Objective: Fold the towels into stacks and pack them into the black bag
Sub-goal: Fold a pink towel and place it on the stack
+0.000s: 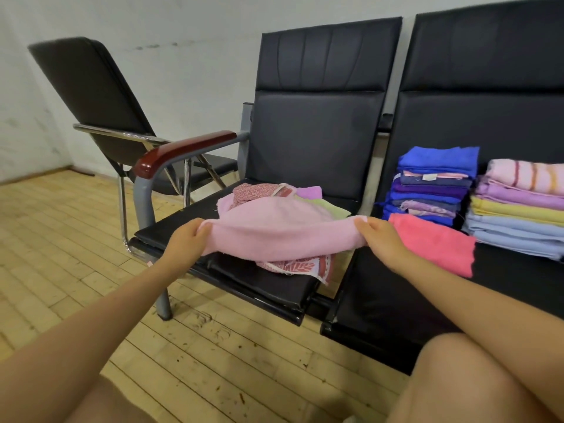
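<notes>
- Left hand (186, 236) fingers clamp the pink towel (274, 230) at its left end.
- Right hand (381, 236) fingers clamp its right end.
- Towel stretches between both hands' fingers, above the bench (262, 288).
- 2 folded stacks (433, 184) sit right of the right fingers.

One head-worn wide-angle view looks forward and down from close above the person's knees, facing a row of black seats (268, 270) against the wall; both forearms reach in from the lower frame corners.
</notes>
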`<state>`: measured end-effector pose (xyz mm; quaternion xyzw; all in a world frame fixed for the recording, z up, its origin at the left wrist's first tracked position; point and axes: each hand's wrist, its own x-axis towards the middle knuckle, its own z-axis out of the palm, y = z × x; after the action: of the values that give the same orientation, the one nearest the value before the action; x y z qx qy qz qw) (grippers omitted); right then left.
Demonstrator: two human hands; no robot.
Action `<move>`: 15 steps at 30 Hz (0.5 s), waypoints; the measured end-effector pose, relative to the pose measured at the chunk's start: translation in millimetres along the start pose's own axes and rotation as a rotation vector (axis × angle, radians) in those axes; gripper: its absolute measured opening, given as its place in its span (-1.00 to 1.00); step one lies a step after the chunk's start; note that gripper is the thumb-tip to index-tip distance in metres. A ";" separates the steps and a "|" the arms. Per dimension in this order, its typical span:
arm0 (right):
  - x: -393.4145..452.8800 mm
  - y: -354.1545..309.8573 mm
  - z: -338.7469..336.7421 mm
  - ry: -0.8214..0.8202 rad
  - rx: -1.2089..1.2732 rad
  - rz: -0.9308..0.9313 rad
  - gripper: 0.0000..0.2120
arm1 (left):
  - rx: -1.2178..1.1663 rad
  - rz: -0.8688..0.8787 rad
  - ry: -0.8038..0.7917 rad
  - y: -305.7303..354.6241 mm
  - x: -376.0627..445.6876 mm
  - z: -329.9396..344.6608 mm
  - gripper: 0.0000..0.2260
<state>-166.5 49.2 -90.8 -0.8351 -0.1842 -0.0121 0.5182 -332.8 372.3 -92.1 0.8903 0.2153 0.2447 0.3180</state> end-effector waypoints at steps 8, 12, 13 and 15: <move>-13.9 14.7 -5.8 -0.227 -0.230 0.052 -0.74 | 0.228 -0.006 -0.227 -18.1 -6.6 0.5 -0.75; -7.8 21.5 -4.2 -0.187 -0.191 0.102 -0.76 | 0.225 -0.064 -0.241 -29.9 -5.6 1.2 -0.77; -4.7 21.5 -3.8 -0.145 -0.167 0.092 -0.75 | 0.195 -0.080 -0.208 -29.9 -3.5 1.8 -0.78; 5.1 20.1 -2.0 -0.048 -0.092 0.090 -0.71 | 0.128 -0.103 -0.105 -27.1 3.3 4.1 -0.79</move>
<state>-155.0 41.0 -106.2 -0.8655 -0.1581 0.0229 0.4747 -334.0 391.3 -112.1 0.9081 0.2590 0.1669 0.2836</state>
